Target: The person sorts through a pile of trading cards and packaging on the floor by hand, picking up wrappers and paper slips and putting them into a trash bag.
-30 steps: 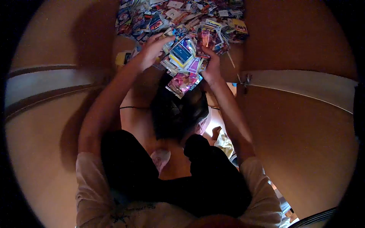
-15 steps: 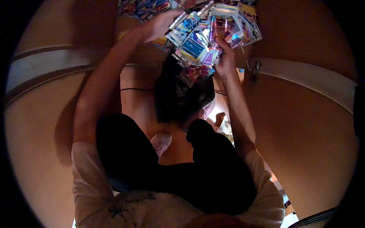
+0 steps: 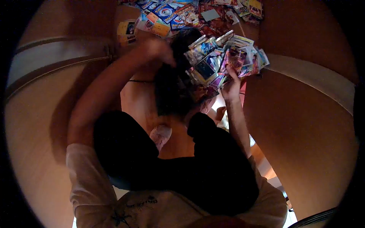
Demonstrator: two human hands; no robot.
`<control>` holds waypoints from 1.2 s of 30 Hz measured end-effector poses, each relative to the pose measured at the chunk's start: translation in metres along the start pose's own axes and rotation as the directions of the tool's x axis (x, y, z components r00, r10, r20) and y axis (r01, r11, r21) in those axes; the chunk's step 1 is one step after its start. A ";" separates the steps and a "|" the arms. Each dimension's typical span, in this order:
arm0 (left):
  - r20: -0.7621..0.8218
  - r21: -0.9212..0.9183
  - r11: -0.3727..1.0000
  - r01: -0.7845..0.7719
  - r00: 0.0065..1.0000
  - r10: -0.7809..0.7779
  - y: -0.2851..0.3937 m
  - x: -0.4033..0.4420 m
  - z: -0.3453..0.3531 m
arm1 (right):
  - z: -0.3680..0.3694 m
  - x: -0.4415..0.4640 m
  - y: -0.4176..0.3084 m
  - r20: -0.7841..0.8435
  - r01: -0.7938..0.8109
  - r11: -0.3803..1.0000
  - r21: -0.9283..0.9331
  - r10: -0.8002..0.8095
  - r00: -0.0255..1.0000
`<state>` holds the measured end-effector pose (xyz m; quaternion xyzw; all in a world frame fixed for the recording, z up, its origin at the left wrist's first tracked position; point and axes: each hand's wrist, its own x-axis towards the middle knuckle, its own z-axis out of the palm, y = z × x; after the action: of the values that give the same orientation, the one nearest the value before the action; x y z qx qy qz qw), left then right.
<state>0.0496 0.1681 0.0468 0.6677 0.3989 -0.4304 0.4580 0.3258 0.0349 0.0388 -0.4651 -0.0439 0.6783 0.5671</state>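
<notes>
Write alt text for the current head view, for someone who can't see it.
A person's right hand holds a messy bundle of colourful cards, with the blurred left hand at the edge of a black bag-like item; whether it grips is unclear. More cards lie spread beyond the hands.

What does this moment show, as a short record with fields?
Right hand: holds a fanned card bundle, thumb on top
Left hand: blurred, at the edge of a dark bag-like thing; grip unclear
Overlap: bundle hides part of the bag-like thing
Beyond hands: more cards, spread out
Nearer the body: dark trousers
</notes>
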 end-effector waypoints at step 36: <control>-0.771 -0.442 0.615 -0.653 0.627 0.112 0.005 -0.085 -0.084 | -0.015 0.002 -0.047 0.088 -0.111 0.990 0.084 0.104 0.991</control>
<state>0.0457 0.2351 0.1458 0.6275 0.4992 0.1442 0.5799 0.3706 0.0459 0.0570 -0.4124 -0.0121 0.7279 0.5476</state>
